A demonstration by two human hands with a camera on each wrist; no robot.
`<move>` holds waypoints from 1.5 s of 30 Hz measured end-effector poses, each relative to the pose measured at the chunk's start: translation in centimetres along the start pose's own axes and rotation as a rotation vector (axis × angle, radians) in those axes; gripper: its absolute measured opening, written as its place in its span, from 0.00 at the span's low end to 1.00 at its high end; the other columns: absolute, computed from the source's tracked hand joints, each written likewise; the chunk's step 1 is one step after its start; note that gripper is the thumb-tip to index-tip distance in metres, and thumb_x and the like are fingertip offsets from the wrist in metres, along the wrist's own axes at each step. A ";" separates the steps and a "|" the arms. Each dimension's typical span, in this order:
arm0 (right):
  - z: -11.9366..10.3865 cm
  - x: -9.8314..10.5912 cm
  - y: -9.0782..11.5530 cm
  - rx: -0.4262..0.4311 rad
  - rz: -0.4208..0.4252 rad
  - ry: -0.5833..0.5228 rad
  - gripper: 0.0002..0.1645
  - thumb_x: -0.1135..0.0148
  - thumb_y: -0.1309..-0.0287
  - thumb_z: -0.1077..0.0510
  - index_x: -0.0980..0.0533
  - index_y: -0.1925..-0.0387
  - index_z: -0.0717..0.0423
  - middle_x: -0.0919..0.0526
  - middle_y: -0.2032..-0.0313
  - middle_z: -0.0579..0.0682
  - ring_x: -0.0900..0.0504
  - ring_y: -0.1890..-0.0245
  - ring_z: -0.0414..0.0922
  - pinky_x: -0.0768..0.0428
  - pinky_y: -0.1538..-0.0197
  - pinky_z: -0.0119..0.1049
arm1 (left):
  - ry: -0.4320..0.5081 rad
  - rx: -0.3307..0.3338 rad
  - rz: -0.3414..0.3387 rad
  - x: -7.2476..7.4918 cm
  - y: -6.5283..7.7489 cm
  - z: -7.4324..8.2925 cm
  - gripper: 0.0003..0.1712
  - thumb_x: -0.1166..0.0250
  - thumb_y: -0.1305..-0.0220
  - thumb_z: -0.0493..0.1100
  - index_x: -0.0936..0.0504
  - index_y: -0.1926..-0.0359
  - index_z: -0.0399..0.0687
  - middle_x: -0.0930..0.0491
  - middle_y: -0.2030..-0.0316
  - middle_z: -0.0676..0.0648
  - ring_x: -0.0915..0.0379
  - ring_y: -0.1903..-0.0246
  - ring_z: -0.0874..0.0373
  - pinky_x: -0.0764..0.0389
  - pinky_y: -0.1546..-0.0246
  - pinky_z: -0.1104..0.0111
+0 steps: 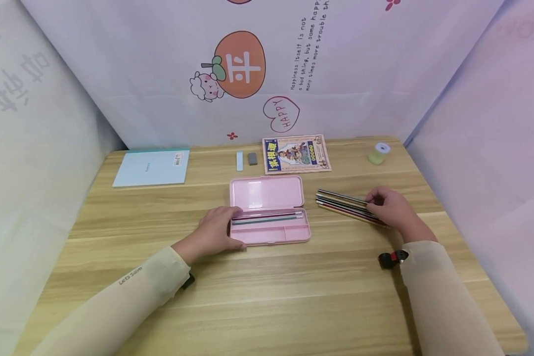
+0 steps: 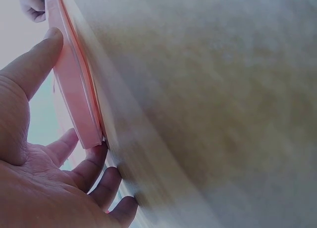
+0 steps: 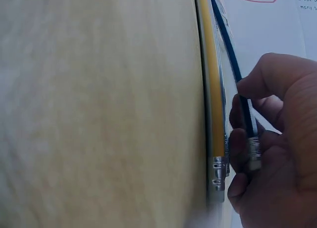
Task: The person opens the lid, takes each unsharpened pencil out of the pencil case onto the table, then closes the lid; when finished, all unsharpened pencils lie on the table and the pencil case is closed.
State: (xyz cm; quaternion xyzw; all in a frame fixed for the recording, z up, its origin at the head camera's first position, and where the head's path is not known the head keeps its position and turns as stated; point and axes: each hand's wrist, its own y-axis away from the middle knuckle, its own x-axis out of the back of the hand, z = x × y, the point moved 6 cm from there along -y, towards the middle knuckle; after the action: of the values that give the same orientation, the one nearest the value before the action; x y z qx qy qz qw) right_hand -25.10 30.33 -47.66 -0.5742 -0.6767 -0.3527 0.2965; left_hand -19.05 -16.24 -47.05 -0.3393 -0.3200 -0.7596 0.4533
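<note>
A pink pencil case (image 1: pixel 261 236) lies with its lid open in the head view. Two pencils (image 1: pixel 267 220) rest in its long rear compartment. My left hand (image 1: pixel 214 232) holds the case's left end, thumb on the front wall and fingers around the end, as the left wrist view also shows. To the right of the case, several pencils (image 1: pixel 344 207) lie side by side in a row. My right hand (image 1: pixel 392 210) pinches a dark pencil (image 3: pixel 231 49) near its eraser end, between thumb and fingers. A yellow pencil (image 3: pixel 212 79) lies beside it in the right wrist view.
Behind the case are a light blue strip (image 1: pixel 239 161), a grey eraser (image 1: pixel 252 158) and an illustrated booklet (image 1: pixel 271 165). A pale blue notebook (image 1: pixel 149 170) lies at the back left. A small green-and-white container (image 1: pixel 377 155) stands at the back right, near the printed cloth wall (image 1: pixel 347 109).
</note>
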 end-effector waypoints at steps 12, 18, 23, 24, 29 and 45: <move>-0.7 -0.4 -0.1 0.012 -0.007 0.034 0.14 0.38 0.32 0.55 0.22 0.51 0.59 0.18 0.54 0.60 0.22 0.54 0.55 0.24 0.48 0.51 | -0.004 -0.014 0.002 0.0 0.1 0.0 0.57 0.17 0.51 0.60 0.33 0.25 0.46 0.31 0.30 0.42 0.42 0.28 0.42 0.45 0.26 0.45; -4.2 -1.9 -0.1 0.110 -0.013 0.029 0.11 0.36 0.36 0.57 0.20 0.54 0.57 0.18 0.59 0.56 0.23 0.61 0.51 0.24 0.56 0.45 | -0.003 -0.017 0.004 0.1 0.1 0.0 0.57 0.17 0.51 0.60 0.33 0.25 0.46 0.31 0.30 0.42 0.41 0.28 0.44 0.45 0.26 0.46; -8.9 -5.0 0.4 0.258 -0.044 -0.024 0.07 0.34 0.38 0.60 0.18 0.59 0.54 0.17 0.60 0.51 0.22 0.59 0.48 0.24 0.53 0.45 | 0.002 -0.011 -0.001 0.0 0.1 0.1 0.57 0.17 0.51 0.60 0.33 0.25 0.46 0.31 0.29 0.42 0.41 0.28 0.44 0.45 0.26 0.46; -9.9 -5.6 0.6 0.292 -0.044 -0.039 0.06 0.34 0.39 0.61 0.18 0.60 0.54 0.17 0.61 0.51 0.22 0.60 0.48 0.23 0.53 0.45 | 0.003 -0.008 -0.002 0.0 0.1 0.1 0.57 0.17 0.51 0.60 0.33 0.25 0.47 0.32 0.29 0.43 0.42 0.28 0.44 0.45 0.26 0.47; -14.7 -8.0 1.7 0.413 -0.099 -0.139 0.06 0.34 0.40 0.66 0.19 0.60 0.58 0.17 0.60 0.50 0.21 0.57 0.48 0.20 0.48 0.47 | 0.008 -0.008 0.004 0.1 0.2 0.1 0.57 0.17 0.51 0.59 0.33 0.25 0.47 0.32 0.29 0.42 0.42 0.28 0.44 0.45 0.26 0.46; -17.8 -12.0 2.1 0.356 -0.230 -0.004 0.11 0.31 0.42 0.61 0.21 0.57 0.51 0.19 0.61 0.45 0.24 0.59 0.46 0.20 0.50 0.42 | 0.006 -0.016 0.009 0.3 0.3 0.4 0.57 0.16 0.51 0.58 0.33 0.25 0.47 0.32 0.29 0.42 0.42 0.27 0.43 0.45 0.25 0.46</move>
State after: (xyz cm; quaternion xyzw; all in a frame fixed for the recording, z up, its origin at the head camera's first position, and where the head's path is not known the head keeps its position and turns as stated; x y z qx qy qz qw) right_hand -21.10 9.15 -46.80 -0.4322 -0.7902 -0.2579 0.3497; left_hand -18.80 -16.19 -46.54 -0.3422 -0.3111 -0.7609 0.4551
